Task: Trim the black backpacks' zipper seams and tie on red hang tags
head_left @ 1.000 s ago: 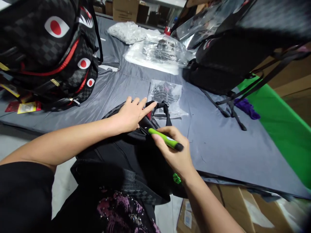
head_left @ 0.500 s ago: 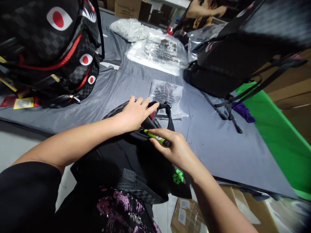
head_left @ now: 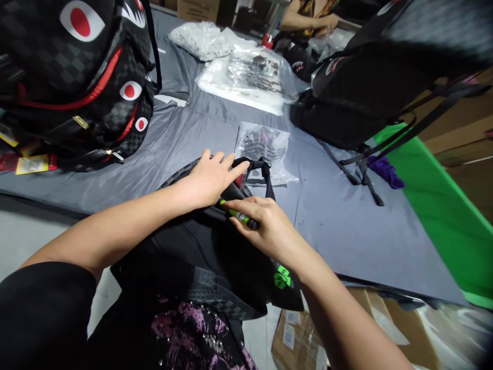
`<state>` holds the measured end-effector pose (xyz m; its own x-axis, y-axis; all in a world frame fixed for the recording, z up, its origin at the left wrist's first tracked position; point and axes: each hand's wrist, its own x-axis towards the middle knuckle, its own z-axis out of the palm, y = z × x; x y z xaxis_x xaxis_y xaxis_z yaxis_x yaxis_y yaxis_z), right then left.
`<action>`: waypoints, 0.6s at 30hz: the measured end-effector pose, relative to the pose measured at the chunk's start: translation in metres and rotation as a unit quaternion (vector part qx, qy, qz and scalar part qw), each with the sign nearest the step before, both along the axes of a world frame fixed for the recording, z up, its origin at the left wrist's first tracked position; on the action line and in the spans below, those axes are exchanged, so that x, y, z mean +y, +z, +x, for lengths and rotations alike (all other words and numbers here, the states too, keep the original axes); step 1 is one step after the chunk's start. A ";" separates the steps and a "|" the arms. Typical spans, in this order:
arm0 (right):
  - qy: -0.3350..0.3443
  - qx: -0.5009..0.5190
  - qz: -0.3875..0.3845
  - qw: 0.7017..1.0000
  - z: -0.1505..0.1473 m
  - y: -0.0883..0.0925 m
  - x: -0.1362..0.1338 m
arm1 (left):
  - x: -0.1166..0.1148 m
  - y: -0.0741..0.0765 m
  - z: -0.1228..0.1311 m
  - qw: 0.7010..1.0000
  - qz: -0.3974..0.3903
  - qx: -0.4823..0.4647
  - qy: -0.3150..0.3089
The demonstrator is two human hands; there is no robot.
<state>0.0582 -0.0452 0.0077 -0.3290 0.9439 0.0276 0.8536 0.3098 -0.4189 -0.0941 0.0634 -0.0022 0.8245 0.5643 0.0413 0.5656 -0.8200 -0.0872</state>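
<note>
A black backpack [head_left: 181, 241] with a checkered edge and green hexagon marks leans across the table's near edge and my lap. My left hand [head_left: 213, 177] lies on its upper edge, fingers spread and holding nothing. Wrapped in the fingers of my right hand [head_left: 265, 221] is a green-and-black handled tool [head_left: 246, 220]. It points at the bag just below my left palm; its tip is hidden there, so its exact kind is unclear. Beyond my left fingers, a black strap loop [head_left: 267, 174] and a bit of red lining show.
Black checkered backpacks with red eyes [head_left: 80, 67] stand at left; another black bag [head_left: 346, 97] stands at right. Clear plastic bags [head_left: 254, 77] lie on the grey tablecloth [head_left: 323, 221]. A purple cloth [head_left: 387, 172] rests by a green panel [head_left: 442, 205]. Another person's arm [head_left: 304, 21] is at the back.
My right hand and the tool have shifted slightly left and up toward my left palm, and the thin metal shaft seen before is now hidden. My left hand stays on the bag.
</note>
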 end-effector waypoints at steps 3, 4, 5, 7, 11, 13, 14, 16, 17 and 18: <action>0.008 -0.027 -0.010 1.000 -0.001 0.003 0.001 | 0.000 0.001 -0.001 1.000 -0.004 0.000 0.000; 0.009 -0.032 -0.012 0.999 -0.002 0.004 0.001 | 0.000 0.001 -0.001 1.000 -0.004 0.000 0.000; 0.010 -0.032 -0.012 0.999 -0.002 0.005 0.001 | 0.000 0.001 -0.001 1.000 -0.005 0.000 0.001; 0.012 -0.023 -0.008 1.000 -0.003 0.005 0.001 | 0.000 0.002 -0.001 1.000 -0.007 -0.002 0.001; 0.009 -0.015 -0.005 1.000 -0.006 0.004 0.000 | 0.000 0.003 -0.002 1.000 -0.013 -0.005 -0.001; 0.002 -0.021 -0.004 1.000 -0.008 0.004 0.000 | 0.001 0.003 -0.003 1.000 -0.016 -0.004 0.000; -0.003 -0.032 -0.003 0.999 -0.009 0.005 0.000 | 0.001 0.003 -0.003 1.000 -0.018 -0.005 0.000; -0.016 -0.056 -0.001 0.998 -0.010 0.005 0.000 | 0.001 0.002 -0.003 1.000 -0.021 -0.008 -0.001; -0.022 -0.062 0.000 0.998 -0.011 0.006 -0.001 | 0.001 0.002 -0.003 1.000 -0.021 -0.010 -0.001; -0.024 -0.062 0.001 0.998 -0.011 0.006 -0.001 | 0.001 0.002 -0.003 1.000 -0.020 -0.012 -0.002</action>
